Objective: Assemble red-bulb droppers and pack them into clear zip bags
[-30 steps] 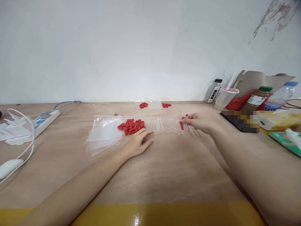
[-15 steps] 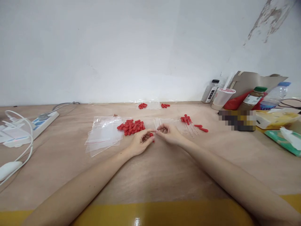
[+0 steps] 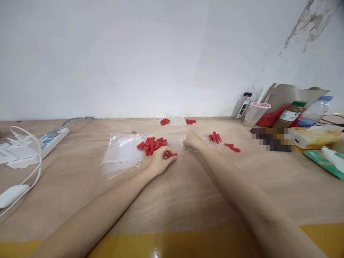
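My left hand (image 3: pixel 159 160) is closed around a red rubber dropper bulb (image 3: pixel 170 155), whose open end points right past the fingertips. Just behind that hand lies a pile of red rubber bulbs (image 3: pixel 151 145). My right hand (image 3: pixel 194 139) rests over a row of thin clear dropper tubes (image 3: pixel 175 144); its fingers are curled down, and what they pinch, if anything, is hidden. Right of it, several tubes carry red bulbs, forming a group of assembled droppers (image 3: pixel 215 137). Two more red bulbs (image 3: pixel 235 149) lie at that group's right side.
Clear zip bags (image 3: pixel 122 152) lie left of the pile. A bag of droppers (image 3: pixel 177 121) is near the wall. At left are a power strip (image 3: pixel 55 142) and white cables. A cup (image 3: pixel 255 113), bottles (image 3: pixel 290 114) and a tissue pack (image 3: pixel 322 161) stand or lie at right.
My right hand has moved away from my left fingertips, back and right onto the row of tubes. My left hand stays nearly in place, its bulb now pointing right.
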`<action>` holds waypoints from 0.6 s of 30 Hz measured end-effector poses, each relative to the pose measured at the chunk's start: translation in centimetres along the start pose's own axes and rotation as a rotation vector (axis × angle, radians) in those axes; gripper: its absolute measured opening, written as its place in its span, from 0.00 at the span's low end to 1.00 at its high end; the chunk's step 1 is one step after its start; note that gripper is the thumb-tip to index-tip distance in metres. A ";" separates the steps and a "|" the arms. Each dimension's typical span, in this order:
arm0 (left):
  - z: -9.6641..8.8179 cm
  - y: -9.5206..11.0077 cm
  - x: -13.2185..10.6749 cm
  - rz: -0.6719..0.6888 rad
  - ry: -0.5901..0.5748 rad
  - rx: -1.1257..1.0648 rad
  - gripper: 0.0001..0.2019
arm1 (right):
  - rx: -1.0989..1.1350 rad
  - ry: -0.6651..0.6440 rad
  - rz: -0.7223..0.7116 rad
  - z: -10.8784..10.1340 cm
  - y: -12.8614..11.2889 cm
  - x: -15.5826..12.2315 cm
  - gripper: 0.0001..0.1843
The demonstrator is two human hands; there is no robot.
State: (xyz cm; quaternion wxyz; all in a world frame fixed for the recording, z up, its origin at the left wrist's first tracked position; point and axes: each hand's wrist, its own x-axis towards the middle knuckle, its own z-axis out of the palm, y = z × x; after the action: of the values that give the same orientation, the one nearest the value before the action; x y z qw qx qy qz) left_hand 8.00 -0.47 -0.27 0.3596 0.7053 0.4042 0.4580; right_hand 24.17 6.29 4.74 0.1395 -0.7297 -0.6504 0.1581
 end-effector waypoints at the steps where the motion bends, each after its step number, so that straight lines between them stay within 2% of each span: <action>1: 0.0 0.1 0.0 0.005 -0.001 0.000 0.09 | -0.004 0.000 0.004 0.1 -0.1 0.0 0.30; 4: -0.2 0.6 -0.2 0.032 -0.010 0.039 0.10 | -0.018 0.014 -0.002 -0.3 -0.3 -0.2 0.30; 8: -0.5 1.2 -0.4 0.115 -0.035 0.273 0.12 | -0.027 0.034 -0.082 -2.1 0.5 -1.9 0.19; 10: -0.5 1.4 -0.4 0.170 -0.056 0.340 0.10 | -0.021 0.039 -0.193 -2.9 1.6 -3.4 0.11; 11: -0.5 1.5 -0.4 0.193 -0.065 0.347 0.10 | -0.012 0.052 -0.295 -3.1 2.2 -4.2 0.10; 13: -0.5 1.5 -0.4 0.215 -0.073 0.328 0.10 | 0.030 0.119 -0.498 -3.0 3.6 -6.0 0.12; 15: -0.4 1.5 -0.4 0.199 -0.078 0.302 0.08 | 0.105 0.207 -0.659 -2.2 4.8 -7.6 0.13; 18: -0.3 1.4 -0.5 0.150 -0.077 0.254 0.07 | 0.216 0.273 -0.781 -0.3 6.0 -9.2 0.12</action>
State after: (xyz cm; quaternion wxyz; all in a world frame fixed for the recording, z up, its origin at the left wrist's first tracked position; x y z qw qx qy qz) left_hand 7.93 -1.50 0.90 0.2474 0.7904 0.3912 0.4013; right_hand 28.79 -3.51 2.99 0.3496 -0.4240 -0.8331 0.0624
